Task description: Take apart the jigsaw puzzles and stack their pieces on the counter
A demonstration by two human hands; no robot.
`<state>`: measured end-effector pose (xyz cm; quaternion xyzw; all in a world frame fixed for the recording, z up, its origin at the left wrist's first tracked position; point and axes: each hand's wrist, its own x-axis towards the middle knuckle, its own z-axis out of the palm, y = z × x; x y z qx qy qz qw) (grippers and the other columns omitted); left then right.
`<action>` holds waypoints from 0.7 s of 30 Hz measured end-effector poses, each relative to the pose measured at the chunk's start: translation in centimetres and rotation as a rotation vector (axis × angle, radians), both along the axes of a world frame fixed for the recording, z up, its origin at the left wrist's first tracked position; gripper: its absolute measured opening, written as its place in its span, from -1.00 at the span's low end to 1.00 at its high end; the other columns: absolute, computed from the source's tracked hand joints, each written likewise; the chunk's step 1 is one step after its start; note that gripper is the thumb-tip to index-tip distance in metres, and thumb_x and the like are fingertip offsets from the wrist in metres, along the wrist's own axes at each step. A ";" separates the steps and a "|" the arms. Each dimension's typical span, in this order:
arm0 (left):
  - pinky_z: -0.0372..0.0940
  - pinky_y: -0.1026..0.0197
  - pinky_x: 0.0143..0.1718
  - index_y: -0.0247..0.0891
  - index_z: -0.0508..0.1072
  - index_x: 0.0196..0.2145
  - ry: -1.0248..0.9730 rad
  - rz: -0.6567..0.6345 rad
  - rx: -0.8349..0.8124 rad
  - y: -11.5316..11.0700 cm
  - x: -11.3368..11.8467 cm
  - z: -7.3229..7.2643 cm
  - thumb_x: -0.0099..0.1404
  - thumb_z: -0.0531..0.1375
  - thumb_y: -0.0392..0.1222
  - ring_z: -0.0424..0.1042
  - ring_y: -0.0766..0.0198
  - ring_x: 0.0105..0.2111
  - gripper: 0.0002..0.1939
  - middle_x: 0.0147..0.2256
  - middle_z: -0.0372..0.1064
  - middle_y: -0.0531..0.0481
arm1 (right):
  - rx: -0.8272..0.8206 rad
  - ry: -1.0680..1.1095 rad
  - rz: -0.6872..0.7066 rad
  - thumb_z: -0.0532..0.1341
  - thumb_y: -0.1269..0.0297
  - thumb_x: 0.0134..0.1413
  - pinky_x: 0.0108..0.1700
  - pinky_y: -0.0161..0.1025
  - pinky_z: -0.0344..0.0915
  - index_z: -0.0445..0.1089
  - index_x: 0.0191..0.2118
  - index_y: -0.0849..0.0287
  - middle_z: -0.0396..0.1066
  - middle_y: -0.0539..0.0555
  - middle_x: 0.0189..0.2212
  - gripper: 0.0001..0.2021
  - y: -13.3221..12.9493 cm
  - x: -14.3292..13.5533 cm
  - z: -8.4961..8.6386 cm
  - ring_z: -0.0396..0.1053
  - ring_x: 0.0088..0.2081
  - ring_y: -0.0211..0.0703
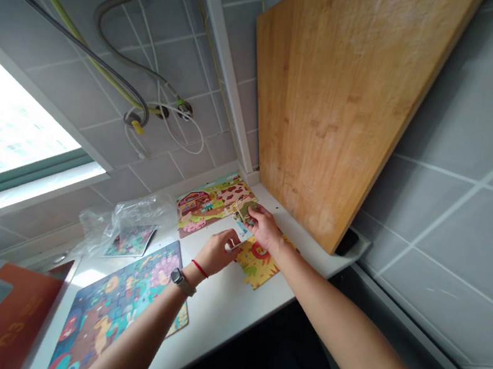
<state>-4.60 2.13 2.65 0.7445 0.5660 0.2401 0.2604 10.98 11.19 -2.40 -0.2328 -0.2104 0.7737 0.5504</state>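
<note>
My left hand (218,251), with a watch and a red cord at the wrist, is curled over the white counter, fingers bent together around something I cannot make out. Beside it my right hand (264,228) pinches a small flat piece (246,211), brownish-green on its face. Under and behind the hands lies a farm puzzle (198,206) with a red barn. A yellow puzzle section (260,269) with a lion sits below my right hand. The large blue puzzle (117,295) lies at the left, partly covered by my left forearm.
Clear plastic wrapping (126,217) and a small picture card (131,240) lie by the wall. An orange and grey box (8,314) stands at lower left. A big wooden board (333,98) leans behind the counter (214,312). Hoses and cables hang on the tiled wall.
</note>
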 end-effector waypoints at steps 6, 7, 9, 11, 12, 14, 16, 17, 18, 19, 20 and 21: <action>0.36 0.23 -0.27 -0.16 0.37 -0.31 -0.024 0.127 0.011 -0.8 0.4 -0.7 0.22 0.23 -0.22 0.46 0.25 -0.36 -0.91 -0.35 0.45 0.03 | 0.008 -0.002 0.003 0.48 0.29 -0.14 -0.15 -0.08 0.44 0.41 -0.33 0.05 0.55 -0.02 -0.37 -0.74 -0.1 0.0 0.2 0.47 -0.29 -0.13; 0.37 0.23 -0.29 -0.16 0.35 -0.31 -0.118 0.187 -0.039 -0.6 0.1 -1.0 0.20 0.27 -0.19 0.46 0.25 -0.37 -0.86 -0.37 0.45 0.05 | 0.009 -0.002 0.004 0.48 0.28 -0.15 -0.15 -0.08 0.45 0.42 -0.33 0.05 0.55 -0.02 -0.38 -0.74 -0.1 0.0 0.3 0.47 -0.30 -0.13; 0.39 0.23 -0.36 -0.17 0.30 -0.30 -0.291 0.275 -0.146 0.0 -0.4 -1.4 0.15 0.33 -0.11 0.48 0.25 -0.42 -0.73 -0.43 0.44 0.08 | 0.010 -0.001 0.004 0.49 0.27 -0.16 -0.15 -0.09 0.45 0.42 -0.32 0.06 0.55 -0.04 -0.40 -0.73 -0.2 0.1 0.4 0.46 -0.31 -0.15; 0.39 0.25 -0.46 -0.17 0.26 -0.29 -0.386 0.315 -0.226 0.7 -0.9 -1.9 0.11 0.37 -0.02 0.50 0.22 -0.47 -0.62 -0.49 0.43 0.08 | 0.012 0.001 0.002 0.48 0.26 -0.16 -0.17 -0.12 0.45 0.42 -0.31 0.06 0.55 -0.05 -0.41 -0.73 -0.2 0.2 0.5 0.45 -0.34 -0.17; 0.39 0.26 -0.51 -0.18 0.24 -0.28 -0.412 0.329 -0.253 1.1 -1.1 -2.0 0.10 0.38 0.02 0.52 0.21 -0.48 -0.57 -0.50 0.44 0.07 | 0.014 0.001 0.004 0.48 0.25 -0.15 -0.18 -0.14 0.45 0.42 -0.31 0.05 0.54 -0.06 -0.41 -0.72 -0.2 0.2 0.6 0.44 -0.35 -0.18; 0.37 0.29 -0.56 -0.18 0.23 -0.25 -0.483 0.372 -0.302 1.6 -1.4 -2.2 0.08 0.40 0.06 0.56 0.18 -0.48 -0.51 -0.47 0.48 0.02 | 0.020 -0.006 0.019 0.48 0.24 -0.16 -0.22 -0.18 0.43 0.43 -0.31 0.06 0.54 -0.07 -0.42 -0.73 -0.3 0.2 0.7 0.43 -0.38 -0.21; 0.38 0.30 -0.57 -0.19 0.23 -0.21 -0.559 0.417 -0.327 2.0 -1.5 -2.2 0.08 0.41 0.08 0.59 0.16 -0.46 -0.48 -0.40 0.52 -0.05 | 0.031 -0.021 0.054 0.49 0.23 -0.17 -0.27 -0.23 0.40 0.44 -0.32 0.07 0.53 -0.08 -0.44 -0.73 -0.5 0.1 0.8 0.42 -0.40 -0.22; 0.40 0.29 -0.55 -0.20 0.23 -0.18 -0.600 0.436 -0.330 2.2 -1.5 -2.1 0.10 0.40 0.08 0.61 0.14 -0.45 -0.48 -0.36 0.52 -0.08 | 0.041 -0.032 0.075 0.49 0.24 -0.17 -0.29 -0.25 0.38 0.45 -0.33 0.08 0.53 -0.07 -0.44 -0.73 -0.7 0.0 0.9 0.42 -0.39 -0.22; 0.44 0.26 -0.50 -0.20 0.22 -0.16 -0.641 0.450 -0.328 2.3 -1.4 -2.0 0.13 0.38 0.08 0.62 0.13 -0.42 -0.48 -0.32 0.53 -0.09 | 0.054 -0.043 0.094 0.49 0.24 -0.18 -0.31 -0.27 0.36 0.46 -0.33 0.09 0.54 -0.06 -0.43 -0.73 -0.8 0.0 1.0 0.44 -0.37 -0.21; 0.47 0.22 -0.44 -0.19 0.21 -0.15 -0.681 0.458 -0.323 2.4 -1.4 -1.9 0.15 0.37 0.07 0.64 0.11 -0.38 -0.49 -0.29 0.53 -0.11 | 0.068 -0.054 0.108 0.50 0.25 -0.17 -0.31 -0.28 0.34 0.47 -0.33 0.10 0.55 -0.04 -0.41 -0.74 -0.9 -0.1 1.1 0.45 -0.34 -0.19; 0.50 0.18 -0.37 -0.19 0.21 -0.14 -0.719 0.459 -0.317 2.5 -1.3 -1.7 0.17 0.37 0.06 0.64 0.10 -0.34 -0.50 -0.26 0.53 -0.11 | 0.083 -0.063 0.116 0.50 0.25 -0.17 -0.31 -0.29 0.33 0.48 -0.32 0.10 0.56 -0.03 -0.39 -0.74 -1.0 -0.1 1.1 0.47 -0.31 -0.17; 0.52 0.15 -0.31 -0.19 0.21 -0.13 -0.752 0.453 -0.314 2.5 -1.2 -1.6 0.18 0.36 0.03 0.65 0.08 -0.30 -0.52 -0.24 0.53 -0.12 | 0.098 -0.071 0.118 0.49 0.24 -0.16 -0.31 -0.29 0.33 0.49 -0.31 0.10 0.57 -0.02 -0.37 -0.74 -1.1 -0.2 1.2 0.48 -0.27 -0.15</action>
